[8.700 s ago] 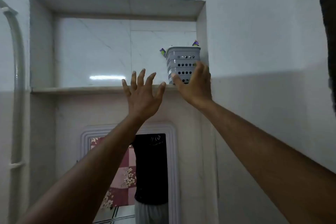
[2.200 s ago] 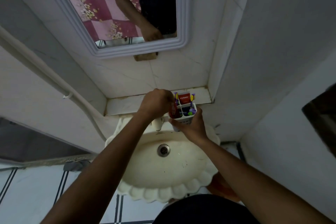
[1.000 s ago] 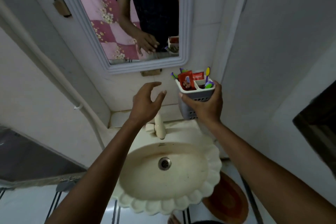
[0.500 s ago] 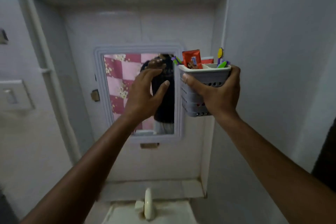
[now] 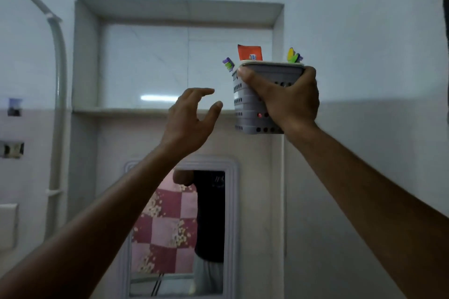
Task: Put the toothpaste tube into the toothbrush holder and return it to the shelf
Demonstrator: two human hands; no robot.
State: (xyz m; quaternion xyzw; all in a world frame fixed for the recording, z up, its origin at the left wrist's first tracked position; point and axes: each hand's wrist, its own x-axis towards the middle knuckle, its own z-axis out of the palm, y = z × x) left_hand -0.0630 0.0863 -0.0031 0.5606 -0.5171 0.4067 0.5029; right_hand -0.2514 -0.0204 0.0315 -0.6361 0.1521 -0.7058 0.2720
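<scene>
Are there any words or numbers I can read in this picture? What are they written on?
No text here reads clearly.
Toothpaste tube: a small blue and white mark near its lower edge, too blurred to read.
Dark shirt in the mirror: a faint pale print on the chest, too small and dim to read.
Toothbrush holder, held by the right hand: only holes, no writing.
Shelf and walls: no words or signs.

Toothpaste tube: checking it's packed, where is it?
Head view, upper right: the toothpaste tube stands in the holder gripped by the right hand.
</scene>
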